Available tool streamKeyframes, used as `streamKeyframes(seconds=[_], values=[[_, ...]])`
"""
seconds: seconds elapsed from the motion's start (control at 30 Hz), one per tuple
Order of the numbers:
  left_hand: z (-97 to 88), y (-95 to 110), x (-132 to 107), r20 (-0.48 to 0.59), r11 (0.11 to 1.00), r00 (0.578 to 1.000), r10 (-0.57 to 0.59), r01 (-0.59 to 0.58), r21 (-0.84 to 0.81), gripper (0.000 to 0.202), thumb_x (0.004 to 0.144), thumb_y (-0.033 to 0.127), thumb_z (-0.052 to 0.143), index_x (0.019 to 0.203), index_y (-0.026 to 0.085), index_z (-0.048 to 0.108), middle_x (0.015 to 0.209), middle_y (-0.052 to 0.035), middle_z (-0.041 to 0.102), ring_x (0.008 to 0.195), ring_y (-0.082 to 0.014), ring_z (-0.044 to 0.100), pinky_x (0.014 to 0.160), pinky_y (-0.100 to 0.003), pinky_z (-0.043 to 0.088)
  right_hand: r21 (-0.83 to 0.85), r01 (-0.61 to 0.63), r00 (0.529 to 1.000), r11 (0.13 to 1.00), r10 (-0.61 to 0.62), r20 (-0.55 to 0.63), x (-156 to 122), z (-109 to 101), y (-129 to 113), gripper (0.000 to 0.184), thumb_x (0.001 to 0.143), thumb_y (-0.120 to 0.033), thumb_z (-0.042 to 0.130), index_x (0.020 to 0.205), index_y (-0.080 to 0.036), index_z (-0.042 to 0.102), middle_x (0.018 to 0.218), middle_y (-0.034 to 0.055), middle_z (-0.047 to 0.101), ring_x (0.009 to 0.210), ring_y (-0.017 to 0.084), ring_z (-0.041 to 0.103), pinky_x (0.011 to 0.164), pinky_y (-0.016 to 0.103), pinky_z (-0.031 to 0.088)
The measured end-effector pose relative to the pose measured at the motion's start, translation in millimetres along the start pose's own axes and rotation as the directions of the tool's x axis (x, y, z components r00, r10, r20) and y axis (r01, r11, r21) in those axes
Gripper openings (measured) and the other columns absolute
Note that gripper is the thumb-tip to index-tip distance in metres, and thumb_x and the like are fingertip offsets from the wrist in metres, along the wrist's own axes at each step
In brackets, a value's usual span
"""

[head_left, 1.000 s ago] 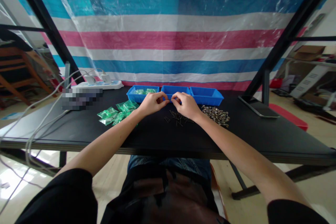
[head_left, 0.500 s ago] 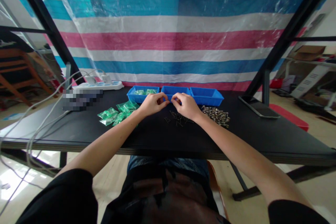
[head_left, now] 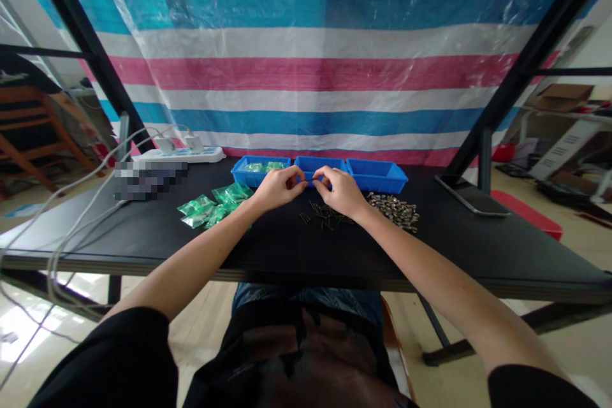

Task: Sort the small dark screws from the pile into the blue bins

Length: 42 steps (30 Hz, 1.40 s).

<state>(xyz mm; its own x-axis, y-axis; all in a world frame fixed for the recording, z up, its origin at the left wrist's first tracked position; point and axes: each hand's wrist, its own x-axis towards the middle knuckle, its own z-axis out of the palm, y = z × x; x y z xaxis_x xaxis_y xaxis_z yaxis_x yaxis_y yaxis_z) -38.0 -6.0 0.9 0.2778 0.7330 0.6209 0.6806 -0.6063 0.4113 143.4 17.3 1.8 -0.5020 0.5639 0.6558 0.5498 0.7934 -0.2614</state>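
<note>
Clock directions are taken from the narrow gap between the two sets of fingertips, with twelve o'clock pointed away from the person. The left hand (head_left: 281, 189) is positioned at nine o'clock and the right hand (head_left: 340, 192) at three to four o'clock, both raised in front of the trays. On each hand, the thumb and index finger are curled toward each other with their tips brought close together; the two pairs of tips are set just beside each other. Any part between these tips is too small to be made out, so whether a piece is gripped cannot be told. Loose screws (head_left: 327, 211) are scattered at about five o'clock, on the near side of the right fingers and partly covered by the right hand. A heap of metal fittings (head_left: 394, 211) is located at four o'clock, just beyond the right wrist. Green packets (head_left: 215, 205) are piled between eight and nine o'clock, beside the left forearm. Three blue trays are arranged in a row behind the hands: the first tray (head_left: 243, 179), filled with small green bags (head_left: 264, 167), between nine and ten o'clock; the middle tray (head_left: 321, 164) at about one o'clock, partly covered by the fingers; and the third tray (head_left: 382, 185) near three o'clock. Farther out on the black table (head_left: 306, 255), a phone (head_left: 472, 195) is placed at three o'clock and a white power strip (head_left: 186, 155) between nine and ten o'clock.
</note>
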Motion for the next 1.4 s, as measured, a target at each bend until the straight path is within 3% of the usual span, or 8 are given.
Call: streamKeyframes(seconds=[0.4,0.73,0.93,1.4], values=[[2.1,0.8,-0.7,0.008,1.000,1.000,0.001,-0.001,-0.002,0.014,0.076,0.030,0.055,0.077,0.016,0.056,0.053,0.0058,0.049,0.046,-0.0056,0.041,0.046,-0.017,0.031,-0.027,0.072,0.997,0.997,-0.072,0.018,0.5,4.4,5.9,0.018,0.087,-0.018,0.048,0.095,-0.016,0.064,0.091,0.0057,0.067,0.084,0.018,0.058,0.078,0.030,0.041],[1.7,-1.4,1.6,0.083,0.995,0.993,-0.079,0.074,0.067,0.016,0.079,0.032,0.052,0.080,0.016,0.055,0.055,0.0050,0.050,0.047,-0.0077,0.044,0.048,-0.019,0.030,-0.092,0.048,0.999,0.995,-0.045,0.031,0.9,2.5,3.7,0.017,0.086,-0.017,0.049,0.086,-0.017,0.066,0.084,0.0047,0.066,0.080,0.018,0.056,0.074,0.028,0.039],[2.1,-1.4,0.8,0.123,0.995,0.991,-0.055,0.044,0.086,0.022,0.081,0.031,0.050,0.095,0.016,0.058,0.056,0.0046,0.052,0.050,-0.0086,0.046,0.051,-0.020,0.032,-0.113,0.027,0.998,0.993,-0.020,0.060,0.7,0.4,2.1,0.017,0.085,-0.017,0.050,0.086,-0.017,0.067,0.082,0.0044,0.065,0.078,0.017,0.054,0.072,0.027,0.037],[3.8,-2.9,1.0,0.138,0.989,0.990,-0.041,0.020,0.149,0.022,0.082,0.031,0.047,0.087,0.016,0.062,0.054,0.0032,0.051,0.050,-0.0097,0.046,0.051,-0.021,0.029,-0.167,-0.008,0.999,0.986,0.016,0.051,-0.9,-1.4,-3.4,0.014,0.081,-0.020,0.057,0.070,-0.018,0.065,0.066,0.0014,0.060,0.067,0.014,0.048,0.060,0.025,0.030]])
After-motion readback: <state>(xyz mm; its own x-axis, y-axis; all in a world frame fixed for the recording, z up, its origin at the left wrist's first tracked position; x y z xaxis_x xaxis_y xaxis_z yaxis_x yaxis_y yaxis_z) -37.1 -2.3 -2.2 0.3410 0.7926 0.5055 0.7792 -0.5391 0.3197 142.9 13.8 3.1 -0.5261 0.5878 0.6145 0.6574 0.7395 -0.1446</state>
